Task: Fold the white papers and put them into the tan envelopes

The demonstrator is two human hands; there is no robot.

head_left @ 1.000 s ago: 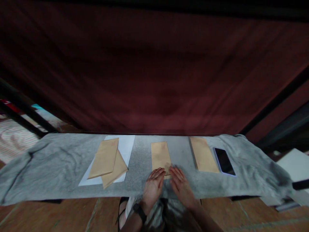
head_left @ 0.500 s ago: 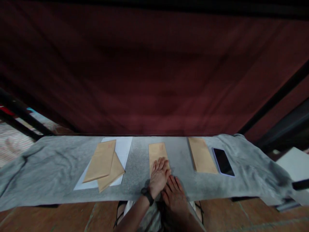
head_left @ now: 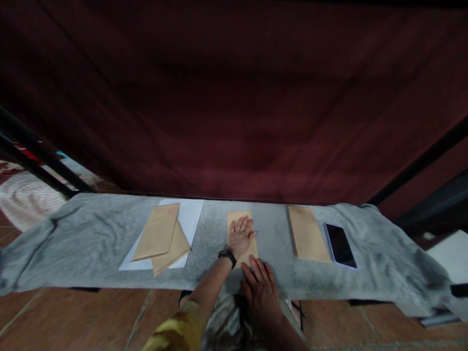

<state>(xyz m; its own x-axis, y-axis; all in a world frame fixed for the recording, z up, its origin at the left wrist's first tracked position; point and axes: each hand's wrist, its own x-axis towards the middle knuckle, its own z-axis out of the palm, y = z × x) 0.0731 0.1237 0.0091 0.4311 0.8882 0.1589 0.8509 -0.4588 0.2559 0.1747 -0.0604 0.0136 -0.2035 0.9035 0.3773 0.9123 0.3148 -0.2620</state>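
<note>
A brown envelope (head_left: 238,215) lies upright on the grey cloth in the middle. My left hand (head_left: 240,236), with a dark watch on the wrist, rests flat on its upper half, fingers spread. Near the envelope's bottom right corner, my right hand (head_left: 262,287) lies palm down with its fingers extended, the tips at the envelope's lower edge. Neither hand grips anything. To the left, two overlapping brown envelopes (head_left: 157,231) sit on white paper (head_left: 192,214). A thicker stack of brown envelopes (head_left: 309,236) lies to the right.
A phone (head_left: 341,245) in a light purple case lies right of the stack. The grey cloth (head_left: 95,239) covers a long narrow surface and is wrinkled at both ends. Behind it hangs a dark red curtain (head_left: 234,122) between black bars. Tiled floor (head_left: 117,317) shows below.
My left hand has slid up the middle envelope, and a yellow sleeve now shows. The right hand's fingertips have moved slightly up and left. The camera view has shifted a little.
</note>
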